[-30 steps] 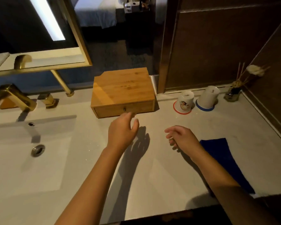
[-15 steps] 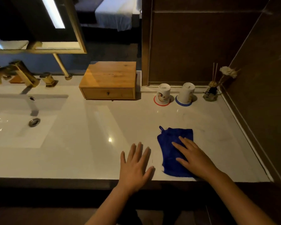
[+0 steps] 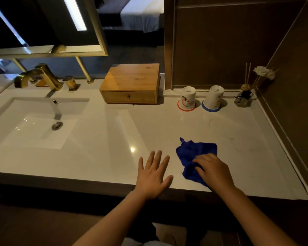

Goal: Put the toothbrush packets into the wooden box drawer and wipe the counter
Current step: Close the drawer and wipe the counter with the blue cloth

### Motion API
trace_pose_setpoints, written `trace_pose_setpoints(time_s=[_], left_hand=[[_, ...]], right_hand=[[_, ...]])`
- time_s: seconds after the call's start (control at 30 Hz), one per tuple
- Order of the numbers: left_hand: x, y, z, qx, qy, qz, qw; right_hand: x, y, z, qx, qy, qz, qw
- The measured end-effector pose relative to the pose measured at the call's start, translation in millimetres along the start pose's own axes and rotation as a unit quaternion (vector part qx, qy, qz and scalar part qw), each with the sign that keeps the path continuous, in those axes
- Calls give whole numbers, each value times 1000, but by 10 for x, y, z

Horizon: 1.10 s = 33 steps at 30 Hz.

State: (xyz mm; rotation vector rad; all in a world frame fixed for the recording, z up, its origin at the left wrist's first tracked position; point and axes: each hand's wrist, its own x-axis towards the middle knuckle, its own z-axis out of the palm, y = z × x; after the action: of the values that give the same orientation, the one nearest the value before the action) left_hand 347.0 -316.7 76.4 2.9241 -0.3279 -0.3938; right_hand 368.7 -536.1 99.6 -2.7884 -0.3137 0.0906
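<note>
Since a moment ago your right hand (image 3: 212,170) has bunched the soft, limp blue cloth (image 3: 196,153) under curling fingers, left hand (image 3: 152,176) flat and released, so keep gripping its middle.

right hand (image 3: 214,172) gripping blue cloth (image 3: 194,153), left hand (image 3: 152,176) flat on counter (image 3: 96,139)

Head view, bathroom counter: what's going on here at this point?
A person stands at a white counter. Their right hand has its fingers curled into a blue cloth lying near the front edge, as if gathering it to wipe. The left hand lies flat and open beside it, holding nothing. The wooden box at the back has its drawer shut, and no toothbrush packets are in sight. Two upturned cups stand to the right of the box.
</note>
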Motion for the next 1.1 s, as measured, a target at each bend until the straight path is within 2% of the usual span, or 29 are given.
trace_pose_setpoints(time_s=[0.07,0.2,0.4,0.57,0.73,0.93,1.1], left_hand=[[9,-4,-36,-4,-21,6,1000],[-2,-70,-178,-31,-54,33,998],[-237,-554,-465,-65,64,39,995],[-524,-1523,-665,-43,169,12,985],[-739,-2744,-845,-18,199,-62,978],[-911,-4151,-940,-35,177,-146,973],[-894,-4923,-985,-23,119,-140,983]], right_hand=[[-31,-26,56,9,34,-2,999],[6,-107,41,43,51,30,997],[101,-583,-120,112,65,18,991],[225,-1110,-154,146,60,-2,987],[388,-1705,-112,143,65,4,988],[513,-2517,104,153,83,66,983],[535,-3077,257,136,109,104,979]])
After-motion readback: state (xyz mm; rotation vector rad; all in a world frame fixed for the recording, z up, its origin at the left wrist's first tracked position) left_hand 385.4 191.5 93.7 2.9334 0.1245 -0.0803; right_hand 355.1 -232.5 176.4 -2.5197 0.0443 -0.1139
